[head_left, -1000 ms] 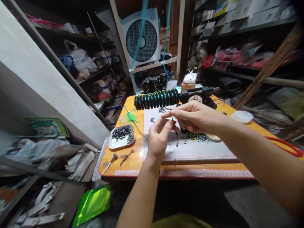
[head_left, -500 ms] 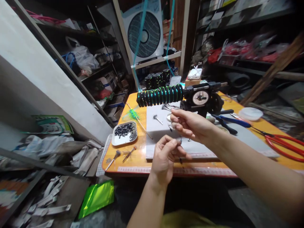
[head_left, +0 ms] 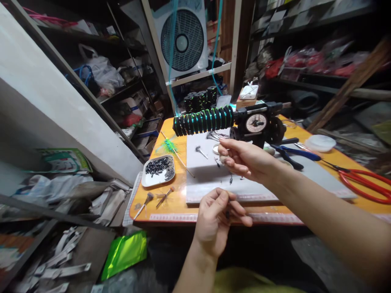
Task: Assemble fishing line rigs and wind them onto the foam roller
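My left hand is low, in front of the table's near edge, with thumb and index finger pinched on a small dark piece; its exact kind is too small to make out. Above and to the right, my right hand has its fingertips pressed together over the grey board; whatever they hold is hidden. Behind the right hand, a black spool-like roller wound with green and blue shiny strands sticks out leftward from a black geared device. A few small dark pieces are on the board between the hands.
A white tray of small black and grey parts stands at the left. Near it lie brush-like pieces and a green bristly strand. Blue-handled pliers and red-handled scissors lie at the right. A box fan stands behind.
My left hand has dropped slightly, farther from the right hand, with the small dark piece in its fingers. The right hand has stayed almost still. The whole view has shifted a little.
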A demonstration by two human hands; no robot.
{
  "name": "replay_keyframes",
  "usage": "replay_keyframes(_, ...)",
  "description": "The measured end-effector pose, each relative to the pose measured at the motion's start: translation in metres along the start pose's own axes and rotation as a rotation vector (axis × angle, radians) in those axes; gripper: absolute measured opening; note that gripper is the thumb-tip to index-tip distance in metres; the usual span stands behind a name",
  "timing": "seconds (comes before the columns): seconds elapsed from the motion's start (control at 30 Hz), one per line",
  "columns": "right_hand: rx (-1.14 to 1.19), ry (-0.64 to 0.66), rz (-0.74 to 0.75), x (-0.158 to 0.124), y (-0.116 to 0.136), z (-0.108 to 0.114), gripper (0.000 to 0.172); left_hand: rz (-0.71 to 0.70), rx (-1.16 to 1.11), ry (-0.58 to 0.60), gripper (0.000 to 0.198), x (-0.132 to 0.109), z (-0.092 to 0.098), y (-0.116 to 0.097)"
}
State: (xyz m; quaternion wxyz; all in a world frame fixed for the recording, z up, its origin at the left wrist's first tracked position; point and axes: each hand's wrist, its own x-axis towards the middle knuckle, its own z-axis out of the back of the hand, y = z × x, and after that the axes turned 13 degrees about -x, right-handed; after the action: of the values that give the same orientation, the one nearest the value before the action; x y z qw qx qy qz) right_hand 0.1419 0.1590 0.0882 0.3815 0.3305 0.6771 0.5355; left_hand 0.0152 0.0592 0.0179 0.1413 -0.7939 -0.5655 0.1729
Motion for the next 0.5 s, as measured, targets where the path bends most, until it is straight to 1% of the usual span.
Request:
replay_keyframes(0.17, -0.195, -0.037, 0.075, -0.001, -0.003, 0.002, 0.036, -0.031, 0.034, -0.013, 0.028, 0.004, 0.005, 0.002)
replay_keyframes(0.23, -0.320, -0.094, 0.126, -0.003, -0.007, 0.005, 0.032, -0.073, 0.102, -0.040, 0.030, 0.008, 0.010, 0.003)
replay_keyframes(0.3, -0.434, -0.214, 0.205, -0.006, -0.011, 0.007, 0.025, -0.114, 0.183, -0.073, 0.037, 0.009, 0.015, 0.001)
replay_keyframes(0.4, -0.570, -0.432, 0.353, -0.008, -0.013, 0.009, 0.017, -0.140, 0.276, -0.111, 0.055, 0.008, 0.021, -0.002)
replay_keyframes(0.5, -0.847, -0.620, 0.538, -0.003, -0.009, 0.010, 0.018, -0.170, 0.362, -0.122, 0.062, 0.002, 0.026, -0.005)
